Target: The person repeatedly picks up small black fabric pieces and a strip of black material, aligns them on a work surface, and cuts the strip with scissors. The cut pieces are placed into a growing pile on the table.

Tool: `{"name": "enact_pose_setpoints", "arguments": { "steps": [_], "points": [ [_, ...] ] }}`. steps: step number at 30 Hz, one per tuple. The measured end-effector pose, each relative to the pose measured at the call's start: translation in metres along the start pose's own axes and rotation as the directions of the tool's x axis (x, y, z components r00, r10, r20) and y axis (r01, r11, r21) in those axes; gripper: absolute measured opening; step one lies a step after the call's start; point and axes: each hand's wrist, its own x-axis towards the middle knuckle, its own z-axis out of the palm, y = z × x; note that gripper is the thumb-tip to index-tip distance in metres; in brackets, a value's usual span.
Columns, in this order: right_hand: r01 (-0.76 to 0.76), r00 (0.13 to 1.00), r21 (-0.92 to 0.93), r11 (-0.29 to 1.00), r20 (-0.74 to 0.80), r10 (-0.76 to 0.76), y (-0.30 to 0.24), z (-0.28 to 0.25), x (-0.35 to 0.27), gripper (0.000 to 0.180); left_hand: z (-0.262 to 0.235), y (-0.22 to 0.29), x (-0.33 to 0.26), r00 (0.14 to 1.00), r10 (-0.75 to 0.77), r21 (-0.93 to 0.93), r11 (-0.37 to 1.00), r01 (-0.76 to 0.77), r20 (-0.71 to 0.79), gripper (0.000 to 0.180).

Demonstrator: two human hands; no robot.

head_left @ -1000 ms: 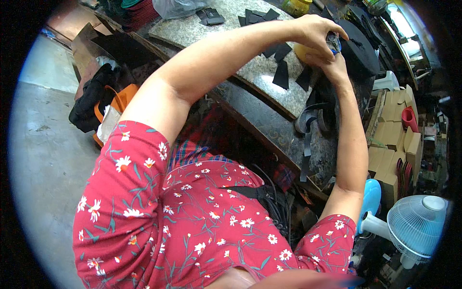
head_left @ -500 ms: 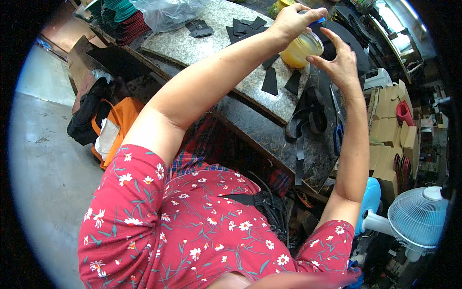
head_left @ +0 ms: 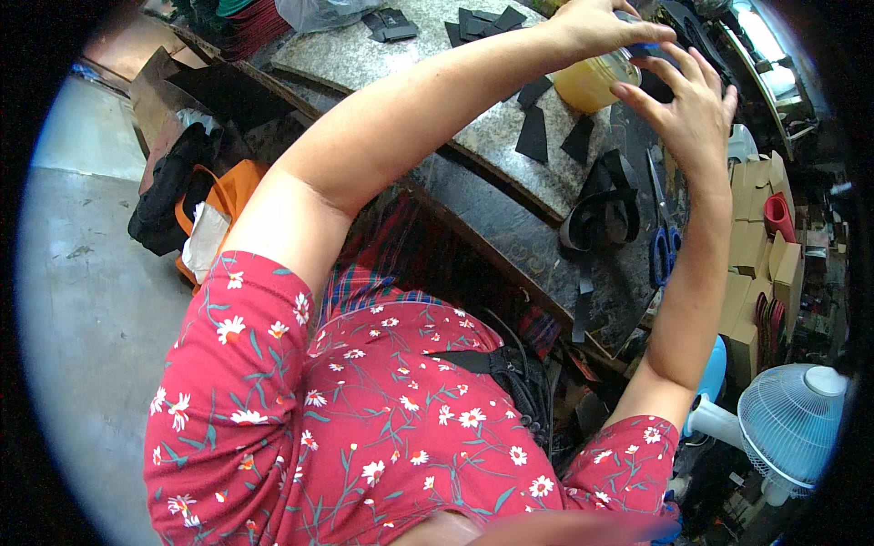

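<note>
A clear jar with yellowish contents sits on the far right part of the speckled board. My left hand reaches over its top, closed on a blue lid that is mostly hidden by the fingers. On the jar's right side is my right hand, its fingers spread and curved, the thumb tip at or very near the jar's rim. Black cut pieces lie on the board just in front of the jar.
The speckled board rests on a dark table. Black strap and blue-handled scissors lie near my right forearm. More black pieces sit farther left. A fan stands at right, beside cardboard boxes.
The view has shifted, so the table appears lower and farther right. My right hand's fingers have spread more, and the jar's mouth is now more covered by my hands and the blue lid.
</note>
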Motion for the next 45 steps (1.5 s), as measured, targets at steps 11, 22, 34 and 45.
{"name": "enact_pose_setpoints", "arguments": {
  "steps": [11, 22, 34, 45],
  "points": [
    [-0.138, 0.965, 0.779, 0.612, -0.034, 0.26, -0.046, -0.044, -0.047, 0.02, -0.049, -0.008, -0.08, 0.954, 0.287, 0.559, 0.778, -0.285, 0.086, 0.029],
    [-0.102, 0.994, 0.754, 0.648, 0.105, 0.034, -0.099, -0.002, -0.07, 0.056, -0.07, -0.011, -0.143, 0.852, 0.446, 0.896, 0.203, -0.396, 0.275, 0.013],
    [0.074, 0.986, 0.763, 0.642, -0.151, 0.065, -0.093, 0.006, -0.077, 0.049, -0.044, 0.004, -0.171, 0.892, 0.286, 0.853, 0.294, -0.43, 0.351, 0.03],
    [-0.136, 0.916, 0.906, 0.401, -0.039, 0.399, -0.079, 0.0, -0.079, 0.035, -0.04, 0.002, -0.172, 0.927, 0.332, 0.824, 0.466, -0.323, 0.175, 0.032]
  ]
}}
